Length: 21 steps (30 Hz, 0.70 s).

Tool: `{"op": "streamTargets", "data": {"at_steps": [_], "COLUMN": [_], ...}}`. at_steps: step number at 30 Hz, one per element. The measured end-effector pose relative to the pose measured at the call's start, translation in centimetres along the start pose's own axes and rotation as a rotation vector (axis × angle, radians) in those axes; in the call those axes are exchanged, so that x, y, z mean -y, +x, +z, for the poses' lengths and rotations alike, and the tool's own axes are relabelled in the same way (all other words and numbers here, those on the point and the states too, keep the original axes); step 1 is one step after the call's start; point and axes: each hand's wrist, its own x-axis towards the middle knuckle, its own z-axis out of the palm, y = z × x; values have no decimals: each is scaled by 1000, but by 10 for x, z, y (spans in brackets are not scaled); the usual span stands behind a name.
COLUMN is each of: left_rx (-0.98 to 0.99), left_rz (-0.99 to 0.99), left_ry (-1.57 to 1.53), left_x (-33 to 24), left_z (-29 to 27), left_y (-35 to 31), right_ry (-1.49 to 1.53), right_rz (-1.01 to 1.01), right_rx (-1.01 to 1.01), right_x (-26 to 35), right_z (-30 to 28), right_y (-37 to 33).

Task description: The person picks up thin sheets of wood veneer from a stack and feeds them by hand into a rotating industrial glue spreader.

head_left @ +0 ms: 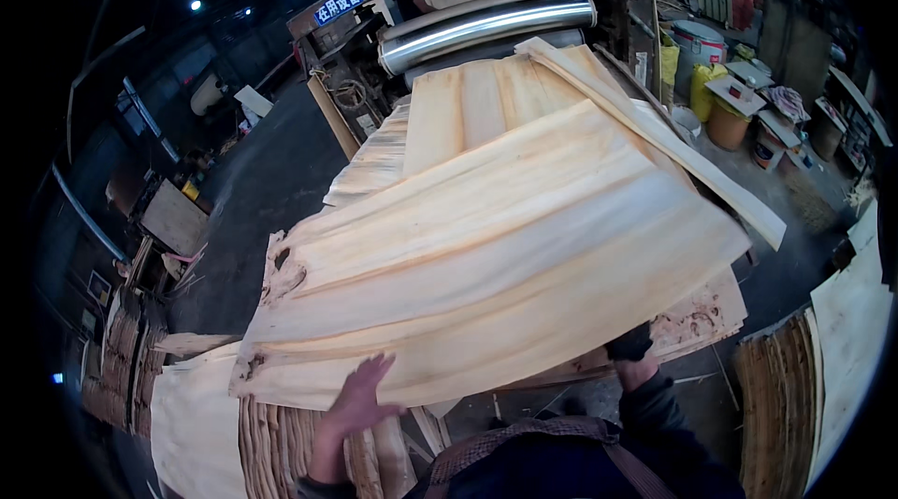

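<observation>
A broad, pale wood veneer sheet (486, 246) with brown streaks spreads across the middle, its left end marked by a knot hole. Over its near edge, toward the left, my left hand (360, 401) is bare, with fingers spread and nothing held. My right hand (631, 345), in a dark glove, is closed at the sheet's near right edge; its fingertips are hidden. Beneath and beyond lies another veneer sheet (477, 101). A narrow veneer strip (673, 148) runs slantwise along the right side, over the sheets.
Ahead stands a machine with a shiny metal roller (491, 27). Veneer stacks stand at the lower left (281, 448) and right (781, 396). Buckets, a drum (697, 45) and yellow sacks (706, 92) crowd the far right. Dark floor (271, 176) stretches along the left.
</observation>
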Motion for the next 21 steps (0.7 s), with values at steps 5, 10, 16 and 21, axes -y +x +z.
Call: {"op": "streamTargets", "data": {"at_steps": [5, 10, 16, 21], "left_rx": [-160, -647, -434, 45], "left_rz": [-69, 65, 401, 392], "left_ry": [331, 404, 446, -110], "left_x": [78, 123, 17, 16], "left_z": [48, -2, -1, 21], "left_y": [-41, 16, 153, 188], "right_ry": [285, 49, -446, -715], "right_rz": [-23, -20, 25, -332], "right_rx": [310, 446, 160, -141], "right_x": [23, 7, -128, -153], "right_z": [82, 146, 107, 42], "right_y": [78, 187, 165, 168]}}
